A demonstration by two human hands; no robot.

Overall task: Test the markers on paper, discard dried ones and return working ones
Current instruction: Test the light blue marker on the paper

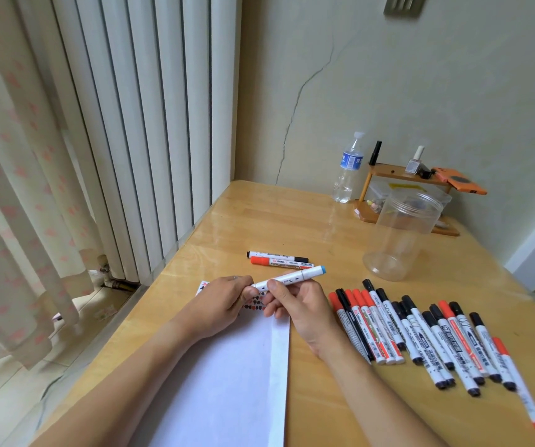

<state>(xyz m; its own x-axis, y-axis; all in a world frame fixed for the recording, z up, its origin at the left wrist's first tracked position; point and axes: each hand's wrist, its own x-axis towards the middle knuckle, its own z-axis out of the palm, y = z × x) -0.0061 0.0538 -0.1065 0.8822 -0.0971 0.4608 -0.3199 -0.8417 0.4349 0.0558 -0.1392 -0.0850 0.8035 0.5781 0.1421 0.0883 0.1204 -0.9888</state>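
A white marker with a blue end (295, 276) is held level above the far end of the white paper (227, 375). My right hand (301, 311) grips its barrel. My left hand (224, 301) pinches its left end, which is hidden by the fingers. Red and black test marks show on the paper under my hands. A row of several red-capped and black-capped markers (421, 337) lies on the table to the right. A black-capped marker (277, 255) and a red-capped marker (279, 262) lie apart beyond my hands.
A clear plastic jar (398, 237) stands at the back right of the wooden table (259, 221). Behind it are a water bottle (348, 169) and a small wooden shelf (401, 175) with small bottles. A radiator and curtain are on the left.
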